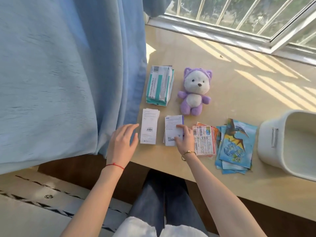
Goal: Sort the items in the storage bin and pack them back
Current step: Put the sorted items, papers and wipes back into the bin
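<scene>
I had the left hand (122,142) hovering by the curtain (68,74), fingers loosely spread, holding nothing, just left of the tall white box (149,128). Right hand (184,137) lay on the second white box stack (173,130), fingers curled at its right edge; real grip or just resting, couldn't tell. Right of it: snack packets (204,140), dinosaur packets (235,144), storage bin (290,142) tipped on its side. Farther back: wipes packs (159,85), purple plush (195,91).

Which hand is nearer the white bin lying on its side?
The right hand. It rests on a stack of white boxes, with two piles of packets between it and the white bin. The left hand hovers farther left, beside the blue curtain.
</scene>
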`<state>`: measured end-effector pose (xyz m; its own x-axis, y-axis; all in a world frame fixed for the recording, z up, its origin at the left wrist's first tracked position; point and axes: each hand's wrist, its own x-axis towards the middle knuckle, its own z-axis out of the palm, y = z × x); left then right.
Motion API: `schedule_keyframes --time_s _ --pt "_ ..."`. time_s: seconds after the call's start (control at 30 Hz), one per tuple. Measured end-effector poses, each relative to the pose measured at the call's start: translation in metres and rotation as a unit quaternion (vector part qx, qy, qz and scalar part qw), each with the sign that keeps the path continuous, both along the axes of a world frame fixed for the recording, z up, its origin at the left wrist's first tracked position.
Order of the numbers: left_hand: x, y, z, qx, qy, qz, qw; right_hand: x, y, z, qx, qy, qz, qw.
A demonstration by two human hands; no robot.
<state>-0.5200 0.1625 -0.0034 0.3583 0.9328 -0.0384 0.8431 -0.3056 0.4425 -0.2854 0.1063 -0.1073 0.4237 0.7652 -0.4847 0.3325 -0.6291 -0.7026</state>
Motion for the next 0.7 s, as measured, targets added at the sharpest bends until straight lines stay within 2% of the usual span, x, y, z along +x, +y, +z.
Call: schedule_keyframes --time_s 0.2,0.43,0.53,0.7 --pt "0.003 0.001 -0.006 -0.007 0.005 -0.009 1.0 0.002 -0.004 -0.01 -0.015 -0.034 0.055 0.998" --pt "0.005 0.001 0.004 0.009 0.001 -0.029 1.0 0.012 -0.007 0.001 -0.03 -0.033 0.127 0.991" --pt "0.01 -0.002 0.013 0.018 -0.006 -0.042 0.999 0.02 -0.014 0.014 0.002 -0.038 0.085 0.996" --pt "0.024 -0.01 0.029 0.025 -0.012 -0.066 0.997 0.049 -0.05 0.053 0.066 -0.123 -0.055 0.989"
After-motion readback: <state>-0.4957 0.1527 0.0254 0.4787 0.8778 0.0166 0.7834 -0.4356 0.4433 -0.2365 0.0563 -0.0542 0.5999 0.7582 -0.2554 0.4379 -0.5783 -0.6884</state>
